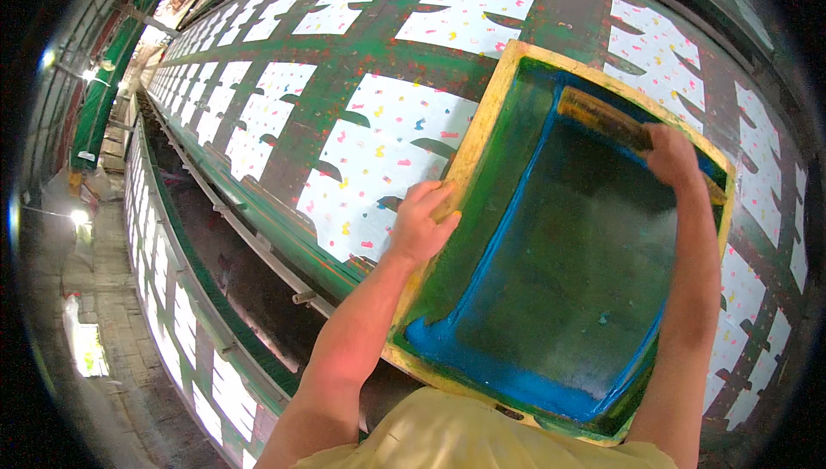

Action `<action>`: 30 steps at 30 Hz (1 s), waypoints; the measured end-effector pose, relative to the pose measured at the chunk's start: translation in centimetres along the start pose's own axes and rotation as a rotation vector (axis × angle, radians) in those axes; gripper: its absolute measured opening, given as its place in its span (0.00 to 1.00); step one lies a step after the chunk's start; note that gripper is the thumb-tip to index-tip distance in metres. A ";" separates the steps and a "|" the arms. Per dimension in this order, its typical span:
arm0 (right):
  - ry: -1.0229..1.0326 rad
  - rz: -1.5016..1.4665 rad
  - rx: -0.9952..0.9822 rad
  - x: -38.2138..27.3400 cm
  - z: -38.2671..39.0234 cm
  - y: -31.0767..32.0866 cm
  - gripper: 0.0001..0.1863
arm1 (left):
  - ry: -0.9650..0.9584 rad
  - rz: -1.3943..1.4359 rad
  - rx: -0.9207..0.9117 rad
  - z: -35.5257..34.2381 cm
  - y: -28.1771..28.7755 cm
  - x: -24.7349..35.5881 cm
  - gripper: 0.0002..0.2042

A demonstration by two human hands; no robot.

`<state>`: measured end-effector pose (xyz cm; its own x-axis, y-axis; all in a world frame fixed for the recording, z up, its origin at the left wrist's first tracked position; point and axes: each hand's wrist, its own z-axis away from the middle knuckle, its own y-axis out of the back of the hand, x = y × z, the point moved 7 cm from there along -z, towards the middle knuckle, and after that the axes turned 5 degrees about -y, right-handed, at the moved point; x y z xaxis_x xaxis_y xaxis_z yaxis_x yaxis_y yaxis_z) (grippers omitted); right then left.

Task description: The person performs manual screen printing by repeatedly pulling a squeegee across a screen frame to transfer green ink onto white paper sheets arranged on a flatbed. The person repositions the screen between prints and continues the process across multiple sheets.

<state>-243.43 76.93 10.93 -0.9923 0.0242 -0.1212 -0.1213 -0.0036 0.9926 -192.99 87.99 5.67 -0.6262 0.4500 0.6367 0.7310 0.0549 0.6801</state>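
A screen-printing frame (493, 113) with yellowed wooden sides lies on the long table before me, over the printed cloth. My left hand (422, 224) grips its left side, fingers curled over the wood. Inside the frame, at its far end, my right hand (673, 156) is closed on a wooden squeegee (601, 119), stained brown and yellow, that spans much of the width. Blue ink (516, 374) is pooled along the near end and runs in a line up the left side of the dark mesh (568, 271). The squeegee's lower edge is hidden.
White cut cloth pieces (387, 155) with small coloured prints lie in rows on the green and brown table (379, 60). A rail (258, 241) runs along its left edge. Beyond a dark gap stands another table with white pieces (185, 323). A walkway (129, 391) lies further left.
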 end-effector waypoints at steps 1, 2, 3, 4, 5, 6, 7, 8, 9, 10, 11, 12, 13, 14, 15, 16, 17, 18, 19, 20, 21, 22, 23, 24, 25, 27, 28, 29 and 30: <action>-0.008 0.061 -0.043 -0.6 1.3 -0.3 0.26 | -0.005 0.001 0.007 0.0 0.0 -0.1 0.28; 0.024 0.089 -0.047 -1.8 2.8 -0.8 0.24 | -0.002 0.003 0.013 0.1 -0.1 -0.2 0.28; 0.053 0.084 0.016 -2.9 5.0 -0.6 0.23 | 0.008 0.005 0.013 0.2 -0.2 -0.4 0.28; 0.097 0.078 0.087 -4.2 7.5 -0.4 0.22 | -0.024 0.004 0.033 0.2 -0.1 -0.3 0.28; 0.113 0.044 0.096 -5.3 9.7 -0.3 0.22 | -0.048 0.001 0.048 0.2 -0.1 -0.3 0.27; 0.114 0.006 0.094 -6.4 11.9 -0.4 0.22 | -0.055 -0.002 0.052 0.3 -0.1 -0.4 0.27; 0.099 0.017 0.038 -7.4 14.0 -0.7 0.23 | -0.041 0.012 0.046 0.4 -0.1 -0.5 0.27; 0.099 -0.007 0.015 -8.6 16.2 -0.7 0.24 | -0.020 0.027 0.029 0.4 -0.2 -0.8 0.28; 0.074 0.027 -0.041 -9.7 18.4 -1.0 0.24 | -0.003 0.045 0.013 0.4 -0.4 -1.0 0.28; 0.088 0.023 -0.051 -11.2 20.8 -1.0 0.25 | 0.002 0.037 0.014 0.4 -0.4 -1.0 0.28; 0.085 0.025 -0.053 -12.7 23.4 -0.9 0.25 | 0.008 0.031 0.017 0.4 -0.4 -1.0 0.28; 0.096 0.009 -0.034 -14.3 25.8 -0.7 0.25 | 0.024 0.025 0.009 0.4 -0.4 -1.1 0.28; 0.087 0.015 -0.053 -15.8 28.0 -1.0 0.26 | 0.020 0.021 0.023 0.4 -0.4 -1.0 0.27; 0.076 0.015 -0.071 -17.3 30.1 -1.2 0.26 | 0.025 0.014 0.024 0.4 -0.4 -0.9 0.27; 0.064 0.012 -0.094 -18.6 32.3 -1.2 0.27 | 0.040 0.003 0.017 0.4 -0.4 -0.9 0.26; 0.066 -0.002 -0.097 -20.0 34.5 -1.1 0.28 | 0.020 -0.020 0.022 0.4 -0.2 -0.8 0.26; 0.037 -0.001 -0.114 -21.1 36.7 -1.3 0.28 | 0.009 -0.046 0.018 0.3 -0.2 -0.6 0.26; 0.027 -0.008 -0.110 -22.4 38.6 -1.4 0.28 | 0.007 -0.078 0.004 0.4 -0.2 -0.4 0.26; 0.028 -0.020 -0.094 -23.6 40.4 -1.4 0.29 | 0.000 -0.077 0.006 0.4 -0.1 -0.2 0.25; 0.022 -0.020 -0.090 -24.5 42.0 -1.5 0.28 | 0.003 -0.084 -0.002 0.4 0.0 -0.1 0.25; 0.028 -0.024 -0.076 -25.4 43.4 -1.5 0.28 | 0.016 -0.096 -0.020 0.5 0.0 0.0 0.24; 0.046 -0.029 -0.054 -26.2 44.6 -1.5 0.28 | 0.013 -0.145 -0.041 0.5 -0.1 0.2 0.24; 0.051 -0.025 -0.037 -26.8 45.5 -1.5 0.27 | 0.019 -0.199 -0.073 0.5 -0.3 0.4 0.24; 0.068 -0.023 -0.014 -27.4 46.2 -1.6 0.26 | 0.020 -0.263 -0.087 0.5 -0.5 0.6 0.24; 0.090 -0.020 0.008 -27.8 47.0 -1.4 0.26 | 0.022 -0.309 -0.090 0.5 -0.8 0.9 0.23; 0.093 -0.104 0.019 -28.4 48.5 -1.3 0.29 | 0.046 -0.413 -0.111 0.6 -1.5 1.3 0.22; 0.117 -0.157 0.038 -28.9 49.2 -1.2 0.31 | 0.034 -0.416 -0.085 0.7 -1.6 1.7 0.21; 0.098 -0.129 0.041 -29.0 49.6 -1.2 0.34 | 0.045 -0.413 -0.111 1.0 -2.0 1.8 0.20; 0.107 -0.113 0.062 -29.3 50.1 -1.1 0.37 | 0.060 -0.427 -0.116 1.3 -2.0 1.7 0.19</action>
<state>-213.04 126.30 13.69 -0.9697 -0.0856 -0.2287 -0.2338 0.0553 0.9707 -195.15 89.86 4.96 -0.8823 0.3560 0.3077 0.3706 0.1226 0.9207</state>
